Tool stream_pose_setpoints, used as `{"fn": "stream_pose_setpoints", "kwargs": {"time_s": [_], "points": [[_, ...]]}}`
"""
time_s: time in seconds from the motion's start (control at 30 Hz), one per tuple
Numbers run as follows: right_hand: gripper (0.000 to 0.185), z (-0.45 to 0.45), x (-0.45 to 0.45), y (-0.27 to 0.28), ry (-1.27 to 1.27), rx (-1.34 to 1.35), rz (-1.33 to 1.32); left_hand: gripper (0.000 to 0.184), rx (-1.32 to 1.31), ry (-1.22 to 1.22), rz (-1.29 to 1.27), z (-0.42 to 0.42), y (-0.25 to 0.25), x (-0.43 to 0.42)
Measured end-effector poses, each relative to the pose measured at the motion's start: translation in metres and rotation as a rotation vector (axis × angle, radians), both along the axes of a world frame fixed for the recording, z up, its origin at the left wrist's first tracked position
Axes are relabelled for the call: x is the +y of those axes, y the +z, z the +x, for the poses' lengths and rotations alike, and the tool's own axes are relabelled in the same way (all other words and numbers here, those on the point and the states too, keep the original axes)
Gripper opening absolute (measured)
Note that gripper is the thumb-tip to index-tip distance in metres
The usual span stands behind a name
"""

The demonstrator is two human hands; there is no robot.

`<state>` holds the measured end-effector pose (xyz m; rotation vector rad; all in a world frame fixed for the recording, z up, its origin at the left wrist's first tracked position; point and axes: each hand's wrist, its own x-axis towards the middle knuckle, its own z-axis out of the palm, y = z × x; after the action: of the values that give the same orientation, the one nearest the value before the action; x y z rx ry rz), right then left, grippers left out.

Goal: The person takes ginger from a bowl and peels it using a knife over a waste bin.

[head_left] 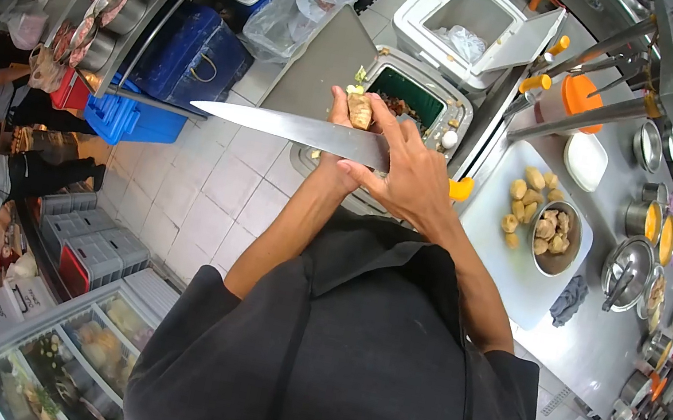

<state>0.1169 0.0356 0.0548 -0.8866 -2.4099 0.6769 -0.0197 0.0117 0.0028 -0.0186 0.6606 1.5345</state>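
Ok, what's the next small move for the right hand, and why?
I'd probably ease the knife in the right hand clear of the left hand before any cut: in this view it crosses in front of that hand, close to the root piece held there. Whether knife and skin touch, I can't tell.

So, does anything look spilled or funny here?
A little: one small white lump sits on the rim of the grey plastic bin, while the brown scraps are inside. It may have missed the opening.
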Motion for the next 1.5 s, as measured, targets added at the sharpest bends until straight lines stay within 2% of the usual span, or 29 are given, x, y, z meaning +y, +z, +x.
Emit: {"fn": "stream_pose_setpoints", "kwargs": {"time_s": [0.07, 0.23, 0.37, 0.47, 0.63, 0.7, 0.77, 0.83, 0.87, 0.93, 1.07, 1.27, 1.33, 1.5], "points": [[0.09, 0.0, 0.001, 0.001, 0.008, -0.013, 0.021, 0.059, 0.002, -0.025, 0.028, 0.0, -0.005, 0.0], [0.09, -0.001, 0.002, 0.003, 0.003, -0.033, 0.017, 0.052, -0.233, -0.047, 0.247, 0.003, 0.0, 0.0], [0.09, -0.001, 0.003, 0.001, -0.007, -0.005, 0.023, 0.052, -0.192, -0.037, 0.214, 0.006, 0.006, 0.0], [0.09, -0.002, 0.004, -0.001, -0.009, 0.009, 0.024, 0.054, -0.265, -0.06, 0.265, 0.005, -0.005, 0.003], [0.091, -0.002, 0.005, -0.002, -0.004, 0.03, 0.03, 0.058, -0.131, -0.021, 0.065, 0.007, -0.003, 0.004], [0.091, -0.002, 0.004, -0.002, -0.005, 0.031, 0.031, 0.058, -0.08, 0.0, 0.016, 0.008, 0.002, 0.003], [0.084, -0.002, 0.003, 0.001, 0.004, 0.021, -0.02, 0.058, -0.033, 0.019, -0.02, 0.008, 0.009, 0.004], [0.087, -0.004, 0.006, -0.009, 0.004, 0.048, 0.026, 0.058, -0.012, 0.037, -0.041, 0.009, 0.012, 0.004], [0.091, -0.005, 0.006, -0.012, 0.004, 0.074, 0.072, 0.058, -0.013, 0.037, -0.041, 0.009, 0.015, 0.003], [0.087, -0.003, 0.006, -0.005, 0.025, 0.051, 0.023, 0.061, 0.074, 0.009, 0.048, 0.011, 0.018, 0.001], [0.086, -0.002, 0.005, 0.002, 0.06, 0.062, -0.063, 0.064, 0.239, 0.056, 0.029, 0.006, 0.012, 0.002], [0.088, -0.002, 0.006, -0.002, 0.07, 0.041, -0.046, 0.067, 0.44, 0.054, 0.056, 0.004, 0.019, 0.001], [0.086, -0.002, 0.006, -0.001, 0.068, 0.032, -0.03, 0.065, 0.58, 0.122, -0.024, 0.008, 0.027, 0.002], [0.079, -0.001, 0.011, 0.005, 0.033, -0.051, 0.039, 0.065, 0.579, 0.118, 0.057, 0.007, 0.019, 0.0]]}}
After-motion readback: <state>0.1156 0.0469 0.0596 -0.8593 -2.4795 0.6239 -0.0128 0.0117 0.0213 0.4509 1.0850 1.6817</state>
